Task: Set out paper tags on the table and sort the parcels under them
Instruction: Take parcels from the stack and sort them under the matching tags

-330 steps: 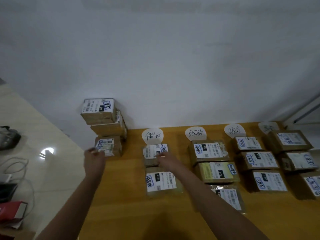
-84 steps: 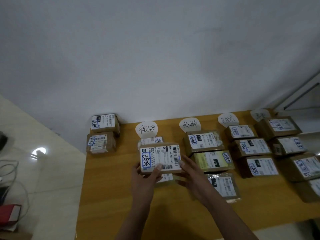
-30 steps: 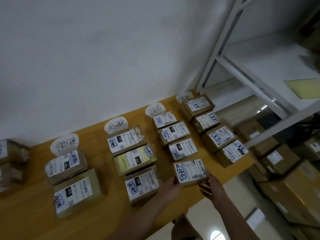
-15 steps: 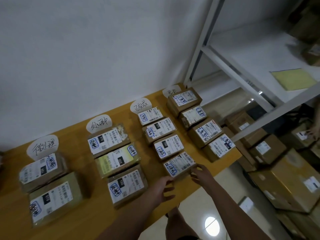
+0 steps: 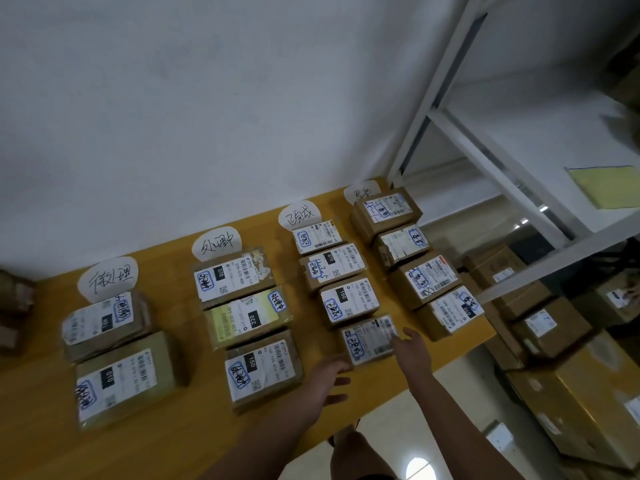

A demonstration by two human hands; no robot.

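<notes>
Several white paper tags with black handwriting line the back of the yellow table (image 5: 173,441), each with a column of brown labelled parcels below it. At the front of the third column, under its tag (image 5: 300,215), lies a small parcel (image 5: 369,339). My left hand (image 5: 327,377) hovers open just left of that parcel, fingers spread. To the parcel's right is my right hand (image 5: 412,348), open, its fingertips at the parcel's right edge. Neither hand holds anything.
Two other tags (image 5: 108,278) (image 5: 217,242) head the left columns, and a fourth tag (image 5: 362,192) is half hidden by a box. Loose parcels (image 5: 14,306) sit at the far left. A white metal shelf rack (image 5: 485,161) stands right, with cardboard boxes (image 5: 554,327) on the floor.
Earlier I carried this parcel from the first column to the front of the third. Since half a second ago both hands have let go and opened beside it.
</notes>
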